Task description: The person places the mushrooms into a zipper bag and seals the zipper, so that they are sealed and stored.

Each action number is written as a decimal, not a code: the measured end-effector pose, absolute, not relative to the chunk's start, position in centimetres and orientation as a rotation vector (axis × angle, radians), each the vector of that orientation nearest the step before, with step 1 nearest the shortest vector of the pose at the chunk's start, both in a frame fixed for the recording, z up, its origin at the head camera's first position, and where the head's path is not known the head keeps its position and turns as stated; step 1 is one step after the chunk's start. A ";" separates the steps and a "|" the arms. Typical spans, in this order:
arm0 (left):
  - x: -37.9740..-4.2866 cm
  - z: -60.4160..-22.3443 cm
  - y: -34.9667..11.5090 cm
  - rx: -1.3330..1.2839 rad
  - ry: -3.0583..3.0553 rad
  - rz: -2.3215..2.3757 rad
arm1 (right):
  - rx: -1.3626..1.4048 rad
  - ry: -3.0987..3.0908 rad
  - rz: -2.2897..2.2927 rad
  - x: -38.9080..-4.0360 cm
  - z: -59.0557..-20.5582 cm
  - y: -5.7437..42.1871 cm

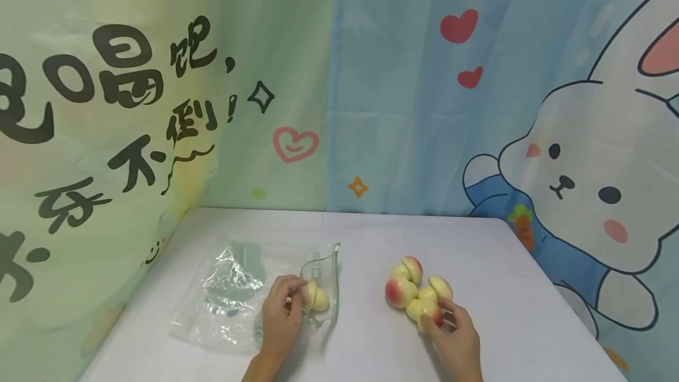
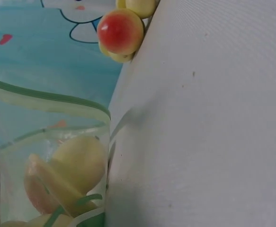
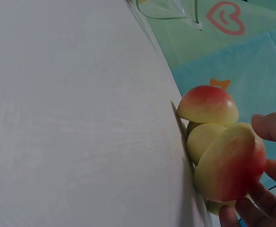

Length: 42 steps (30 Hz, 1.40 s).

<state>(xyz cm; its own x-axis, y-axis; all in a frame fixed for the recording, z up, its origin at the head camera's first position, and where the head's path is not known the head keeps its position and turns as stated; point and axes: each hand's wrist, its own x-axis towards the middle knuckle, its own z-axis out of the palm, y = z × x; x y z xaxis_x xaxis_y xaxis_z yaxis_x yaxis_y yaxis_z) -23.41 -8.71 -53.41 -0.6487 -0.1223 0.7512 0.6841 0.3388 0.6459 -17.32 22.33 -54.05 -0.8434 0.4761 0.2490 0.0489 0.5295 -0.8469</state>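
A clear zip bag (image 1: 239, 299) with a green seal lies on the left, its mouth facing right. Pale yellow peach-like fruit pieces (image 1: 318, 299) sit inside it near the opening, also seen through the plastic in the left wrist view. My left hand (image 1: 282, 314) has its fingers bent at the bag's mouth, pinching the plastic beside those pieces. To the right is a cluster of yellow fruit pieces with red blush (image 1: 400, 292). My right hand (image 1: 457, 338) grips the nearest peach piece (image 3: 232, 163), thumb on one side and fingers on the other.
Both the bag and the cluster lie on a white table (image 1: 366, 346). Behind it hangs a printed curtain (image 1: 392, 105) with hearts, lettering and a rabbit, meeting the table's far edge.
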 end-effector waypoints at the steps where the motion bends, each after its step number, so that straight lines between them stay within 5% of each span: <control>1: -23.4 -53.4 -8.7 -0.495 -1.864 -1.387 | -0.428 -2.320 1.272 -17.3 -54.2 22.3; 27: -23.1 -53.4 -8.7 -0.455 -1.922 -1.408 | -0.619 -2.461 1.434 -16.6 -54.1 22.0; 42: -23.2 -53.3 -8.6 -0.452 -1.919 -1.408 | -0.475 -2.360 1.728 -16.9 -52.3 17.9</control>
